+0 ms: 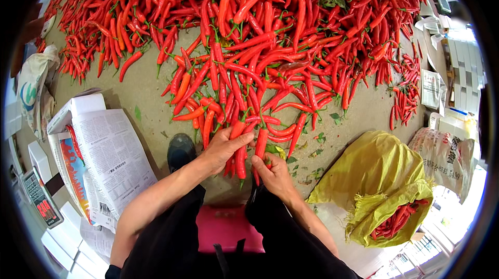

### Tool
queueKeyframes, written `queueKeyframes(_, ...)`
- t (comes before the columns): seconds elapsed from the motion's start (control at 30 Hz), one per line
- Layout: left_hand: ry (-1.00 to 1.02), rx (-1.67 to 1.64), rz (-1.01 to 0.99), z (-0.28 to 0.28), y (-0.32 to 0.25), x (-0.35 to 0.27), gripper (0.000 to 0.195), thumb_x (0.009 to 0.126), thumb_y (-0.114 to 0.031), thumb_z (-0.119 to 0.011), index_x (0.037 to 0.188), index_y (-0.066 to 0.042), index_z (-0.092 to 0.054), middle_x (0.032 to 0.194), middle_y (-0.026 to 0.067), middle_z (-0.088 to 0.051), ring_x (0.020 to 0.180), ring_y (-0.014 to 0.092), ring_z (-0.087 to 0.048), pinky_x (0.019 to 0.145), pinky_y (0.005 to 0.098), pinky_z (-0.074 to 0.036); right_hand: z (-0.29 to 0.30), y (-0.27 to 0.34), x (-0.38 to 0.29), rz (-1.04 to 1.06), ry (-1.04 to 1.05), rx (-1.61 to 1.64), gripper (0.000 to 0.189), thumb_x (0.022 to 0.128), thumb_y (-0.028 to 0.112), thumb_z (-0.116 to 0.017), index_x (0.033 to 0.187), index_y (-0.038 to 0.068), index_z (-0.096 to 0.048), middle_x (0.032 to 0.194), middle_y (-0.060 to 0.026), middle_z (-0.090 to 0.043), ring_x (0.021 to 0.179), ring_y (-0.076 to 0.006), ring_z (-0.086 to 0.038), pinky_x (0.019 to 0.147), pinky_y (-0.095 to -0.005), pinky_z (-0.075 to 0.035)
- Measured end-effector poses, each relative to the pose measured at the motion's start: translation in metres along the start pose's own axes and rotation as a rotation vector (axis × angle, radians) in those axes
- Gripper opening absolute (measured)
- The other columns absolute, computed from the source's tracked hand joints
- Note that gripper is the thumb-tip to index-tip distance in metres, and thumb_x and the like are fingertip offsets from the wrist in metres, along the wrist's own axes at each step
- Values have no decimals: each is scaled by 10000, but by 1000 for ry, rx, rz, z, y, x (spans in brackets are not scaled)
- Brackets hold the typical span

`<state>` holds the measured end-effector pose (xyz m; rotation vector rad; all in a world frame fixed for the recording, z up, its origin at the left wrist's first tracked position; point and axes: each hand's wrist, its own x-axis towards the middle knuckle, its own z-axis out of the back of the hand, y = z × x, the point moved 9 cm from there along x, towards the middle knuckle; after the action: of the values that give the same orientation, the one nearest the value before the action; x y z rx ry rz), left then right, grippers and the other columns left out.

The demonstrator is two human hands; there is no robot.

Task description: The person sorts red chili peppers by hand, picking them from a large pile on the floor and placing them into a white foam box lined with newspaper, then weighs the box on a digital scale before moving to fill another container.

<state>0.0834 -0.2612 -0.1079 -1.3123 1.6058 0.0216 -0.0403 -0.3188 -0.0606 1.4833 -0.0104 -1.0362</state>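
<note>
Red chili peppers (249, 64) lie in a large heap on the floor, spreading down to just before my hands. My left hand (224, 148) is closed around several red chilies (240, 162), which hang tips and stems both ways between its fingers. Close beside it on the right, my right hand (275, 172) holds a red chili (261, 142) by its lower part, its green stem pointing up towards the heap. Another chili's green end shows at the right fingers. The palms and the undersides of the held chilies are hidden.
A newspaper-lined box (113, 154) stands at the left, with a digital scale (43, 197) beyond it. At the right are a yellow woven sack (370, 170) with chilies inside and a white printed sack (444, 154). A pink stool (230, 228) is between my legs.
</note>
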Motion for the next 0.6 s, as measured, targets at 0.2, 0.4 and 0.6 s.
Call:
queueKeyframes(0.2, -99, -100, 94, 9, 8, -1, 321, 986, -319, -596, 1207, -86, -583, 1027, 14, -678, 766, 93, -644, 504, 263, -483, -13, -5, -4, -186, 98, 427, 180, 1000, 223, -591, 974, 54, -644, 667, -17, -614, 482, -34, -412, 433, -229, -306)
queueKeyframes(0.4, -281, 1012, -633, 15, -48, -32, 423, 910, -213, -647, 1297, -63, -564, 1257, 169, -599, 1127, 252, -604, 923, 435, -508, -4, -28, -14, -467, 73, 674, 124, 986, 186, -600, 911, 87, -601, 696, -63, -655, 382, -47, -354, 355, -235, -222)
queueKeyframes(0.6, 466, 1079, -143, -27, 34, -33, 487, 886, -253, -680, 1317, -68, -546, 1194, 173, -624, 1149, 286, -592, 1016, 424, -449, -13, -44, -20, -614, 151, 780, 185, 975, 193, -610, 838, 70, -597, 656, -69, -646, 365, -47, -351, 340, -242, -211)
